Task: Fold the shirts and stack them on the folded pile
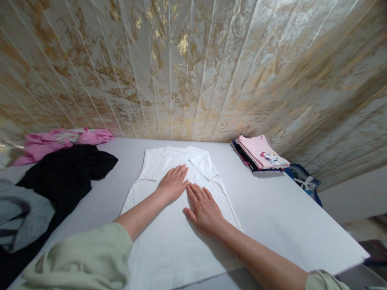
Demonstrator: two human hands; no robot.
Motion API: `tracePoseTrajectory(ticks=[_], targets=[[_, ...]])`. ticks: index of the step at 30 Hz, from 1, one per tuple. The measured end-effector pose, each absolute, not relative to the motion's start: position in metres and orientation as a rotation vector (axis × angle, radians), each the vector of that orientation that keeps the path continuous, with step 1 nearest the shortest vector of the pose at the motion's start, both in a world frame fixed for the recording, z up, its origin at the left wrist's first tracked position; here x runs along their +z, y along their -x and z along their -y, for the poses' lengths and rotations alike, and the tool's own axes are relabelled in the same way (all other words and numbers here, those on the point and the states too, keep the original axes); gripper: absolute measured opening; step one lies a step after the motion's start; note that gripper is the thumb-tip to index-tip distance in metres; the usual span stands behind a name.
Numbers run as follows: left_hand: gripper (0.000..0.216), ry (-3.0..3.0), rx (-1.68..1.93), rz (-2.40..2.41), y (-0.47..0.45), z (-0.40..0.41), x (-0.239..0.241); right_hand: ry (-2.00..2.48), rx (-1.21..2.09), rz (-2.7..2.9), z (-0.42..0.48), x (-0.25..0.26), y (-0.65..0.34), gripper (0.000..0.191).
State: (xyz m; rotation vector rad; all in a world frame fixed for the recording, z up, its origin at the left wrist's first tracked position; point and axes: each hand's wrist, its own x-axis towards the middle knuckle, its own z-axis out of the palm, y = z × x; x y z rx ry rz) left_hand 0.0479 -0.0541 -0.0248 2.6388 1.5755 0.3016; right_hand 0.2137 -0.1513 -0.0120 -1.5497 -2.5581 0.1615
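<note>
A white T-shirt [169, 241] lies spread on the table, its collar toward the wall and both sleeves folded in over the body. My left hand [173, 183] rests flat on the shirt's upper middle, fingers stretched out, near the folded left sleeve [152, 165]. Just below and to the right, my right hand [203, 206] also lies flat on the fabric with its thumb apart. The fingertips of the right hand are close to the left thumb. Neither hand grasps any cloth.
The table [272, 217] is white and meets a patterned wall [181, 80]. At the back right sits a folded stack with a pink shirt [255, 149] on top; a blue bag [305, 183] is beyond the edge. Loose pink [65, 139], black [69, 169] and grey clothes [27, 213] lie left.
</note>
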Motion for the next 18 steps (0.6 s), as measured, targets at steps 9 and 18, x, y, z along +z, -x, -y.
tracePoseTrajectory(ticks=[9,18], targets=[[0.052,-2.632,0.394,-1.621,-0.05,0.055,-0.027,1.634,0.13,2.514,0.128,-0.015,-0.21,0.063],[0.061,-2.649,0.388,-1.688,-0.03,0.063,-0.029,1.643,0.086,2.483,0.11,-0.02,-0.211,0.066]])
